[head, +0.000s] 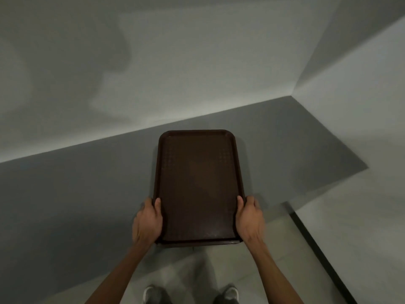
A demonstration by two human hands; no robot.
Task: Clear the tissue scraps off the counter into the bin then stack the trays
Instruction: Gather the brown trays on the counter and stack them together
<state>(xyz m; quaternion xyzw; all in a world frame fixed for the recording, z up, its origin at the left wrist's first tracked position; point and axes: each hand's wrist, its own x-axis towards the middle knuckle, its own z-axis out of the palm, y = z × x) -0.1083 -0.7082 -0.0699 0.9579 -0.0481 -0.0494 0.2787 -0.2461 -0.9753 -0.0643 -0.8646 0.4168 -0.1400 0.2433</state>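
A dark brown rectangular tray [198, 185] lies lengthwise in front of me over the grey counter [76, 194], its near end past the counter's front edge. My left hand [147, 222] grips its left rim near the near corner, thumb on top. My right hand [249, 218] grips the right rim the same way. The tray's surface is bare. A second rim edge shows just under it at the right side and near end, so it seems to sit on another tray. No tissue scraps and no bin are in view.
A pale wall [175, 73] runs behind the counter and meets a side wall [361, 84] at the right corner. Below, the light floor [274, 270] and my two shoes [190, 295] show. A dark strip [317, 249] runs along the floor at right.
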